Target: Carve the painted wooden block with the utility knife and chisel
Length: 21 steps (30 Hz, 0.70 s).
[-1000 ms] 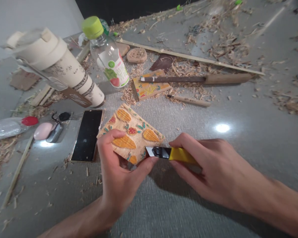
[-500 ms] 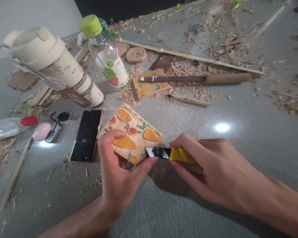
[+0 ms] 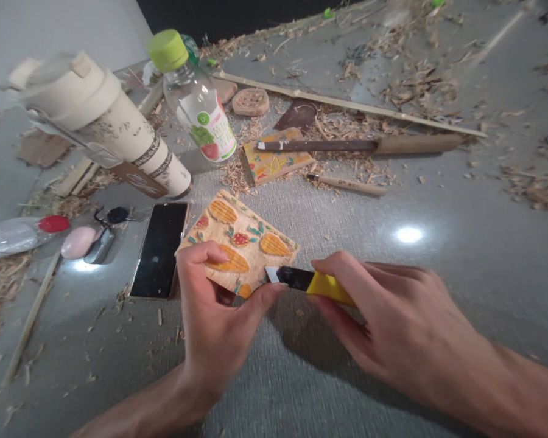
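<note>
A carved wooden block (image 3: 256, 228) with painted orange carrot shapes, red strawberry shapes and green leaves is tilted in my left hand (image 3: 219, 322). The fingers and thumb grip its left and lower edges; the underside is hidden. My right hand (image 3: 383, 310) is closed round the yellow handle of a utility knife (image 3: 329, 288). Its short bright blade meets the lower right edge of the block, close to my left thumb tip. Another painted wooden piece (image 3: 278, 167) lies behind, under the dark blade of a wood-handled file (image 3: 329, 145).
A phone (image 3: 159, 249), a cream tumbler (image 3: 132, 131) and a green-capped bottle (image 3: 205, 115) stand or lie at left. Beyond are a pen-like stick (image 3: 347, 184), a long thin wooden strip (image 3: 356, 104), a carved oval piece (image 3: 250, 101) and scattered shavings (image 3: 420, 79).
The block has shifted slightly left in my left hand. The knife has moved a little left and its blade has turned slightly. Other things stay put.
</note>
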Each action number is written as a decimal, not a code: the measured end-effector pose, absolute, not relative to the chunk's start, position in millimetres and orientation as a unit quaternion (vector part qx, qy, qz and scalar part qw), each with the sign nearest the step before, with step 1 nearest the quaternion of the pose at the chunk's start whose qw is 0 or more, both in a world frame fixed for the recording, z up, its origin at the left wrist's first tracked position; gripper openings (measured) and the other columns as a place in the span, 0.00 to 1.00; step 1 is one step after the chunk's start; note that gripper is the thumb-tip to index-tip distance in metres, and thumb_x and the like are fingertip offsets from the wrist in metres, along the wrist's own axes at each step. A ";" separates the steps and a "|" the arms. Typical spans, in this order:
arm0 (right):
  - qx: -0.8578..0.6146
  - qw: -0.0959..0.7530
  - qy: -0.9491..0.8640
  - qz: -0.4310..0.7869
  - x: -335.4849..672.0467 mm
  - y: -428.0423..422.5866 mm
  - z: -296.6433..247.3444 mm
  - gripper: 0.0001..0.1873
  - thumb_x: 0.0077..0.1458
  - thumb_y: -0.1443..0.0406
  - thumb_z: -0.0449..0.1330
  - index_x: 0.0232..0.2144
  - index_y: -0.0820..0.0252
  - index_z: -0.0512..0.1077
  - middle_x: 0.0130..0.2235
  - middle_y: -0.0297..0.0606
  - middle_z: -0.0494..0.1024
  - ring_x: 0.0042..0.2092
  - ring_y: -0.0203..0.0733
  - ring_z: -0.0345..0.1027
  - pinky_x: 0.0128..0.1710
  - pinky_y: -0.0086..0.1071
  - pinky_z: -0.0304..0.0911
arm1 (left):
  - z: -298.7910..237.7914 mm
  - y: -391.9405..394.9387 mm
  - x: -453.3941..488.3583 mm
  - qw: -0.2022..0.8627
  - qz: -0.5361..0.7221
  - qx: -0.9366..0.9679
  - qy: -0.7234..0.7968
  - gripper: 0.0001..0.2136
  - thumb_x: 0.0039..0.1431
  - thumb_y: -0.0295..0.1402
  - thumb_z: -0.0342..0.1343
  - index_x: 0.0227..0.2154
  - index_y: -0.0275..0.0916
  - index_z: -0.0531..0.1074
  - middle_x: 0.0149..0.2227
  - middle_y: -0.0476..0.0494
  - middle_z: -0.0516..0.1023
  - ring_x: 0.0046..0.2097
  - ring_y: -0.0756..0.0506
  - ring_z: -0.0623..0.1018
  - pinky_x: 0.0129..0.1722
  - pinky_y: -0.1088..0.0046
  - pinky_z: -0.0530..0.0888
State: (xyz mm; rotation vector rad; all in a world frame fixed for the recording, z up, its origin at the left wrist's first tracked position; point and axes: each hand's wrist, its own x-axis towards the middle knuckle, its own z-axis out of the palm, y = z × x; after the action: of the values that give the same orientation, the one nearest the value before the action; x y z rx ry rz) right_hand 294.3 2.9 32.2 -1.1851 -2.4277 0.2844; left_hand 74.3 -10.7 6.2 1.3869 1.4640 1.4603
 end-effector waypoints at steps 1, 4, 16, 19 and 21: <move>-0.429 0.212 -0.872 0.096 293.5 2.0 32.5 0.05 0.71 0.66 0.55 0.47 0.58 0.66 0.26 0.28 0.75 0.21 0.38 0.68 0.22 0.37 0.45 | 6.6 -10.7 74.5 0.319 0.558 0.526 0.557 0.31 0.48 0.32 0.81 0.45 0.49 0.64 0.45 0.50 0.68 0.41 0.47 0.79 0.38 0.70 0.81; -0.437 0.215 -0.870 0.078 291.3 0.1 32.9 0.03 0.72 0.65 0.54 0.44 0.58 0.67 0.25 0.27 0.74 0.20 0.38 0.68 0.21 0.37 0.46 | 6.6 -10.5 74.8 0.307 0.561 0.528 0.559 0.30 0.48 0.32 0.81 0.45 0.48 0.64 0.45 0.51 0.67 0.40 0.48 0.78 0.37 0.71 0.80; -0.446 0.217 -0.865 0.078 287.1 -3.5 30.9 0.04 0.72 0.65 0.53 0.42 0.56 0.67 0.25 0.30 0.75 0.20 0.38 0.67 0.21 0.35 0.46 | 6.5 -13.4 74.3 0.283 0.526 0.539 0.594 0.29 0.50 0.35 0.80 0.45 0.48 0.63 0.44 0.51 0.68 0.39 0.47 0.78 0.34 0.69 0.79; -0.454 0.217 -0.862 0.070 286.8 -4.7 29.1 0.06 0.72 0.65 0.52 0.39 0.55 0.66 0.24 0.30 0.75 0.20 0.37 0.66 0.21 0.35 0.44 | 5.9 -13.7 74.6 0.281 0.523 0.538 0.598 0.29 0.50 0.34 0.80 0.45 0.48 0.64 0.44 0.51 0.68 0.39 0.47 0.77 0.35 0.69 0.78; -0.460 0.213 -0.860 0.057 286.2 -4.8 27.9 0.08 0.73 0.64 0.52 0.37 0.55 0.65 0.23 0.30 0.73 0.19 0.37 0.64 0.22 0.35 0.42 | 5.4 -13.6 74.4 0.282 0.517 0.537 0.603 0.29 0.51 0.34 0.79 0.45 0.48 0.64 0.45 0.51 0.67 0.40 0.47 0.77 0.38 0.68 0.78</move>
State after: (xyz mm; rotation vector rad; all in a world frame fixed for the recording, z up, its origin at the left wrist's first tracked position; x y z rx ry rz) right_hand 286.2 -4.8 27.9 -1.2771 -2.3871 0.1592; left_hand 74.4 -13.6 5.4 1.4388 1.6160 1.3847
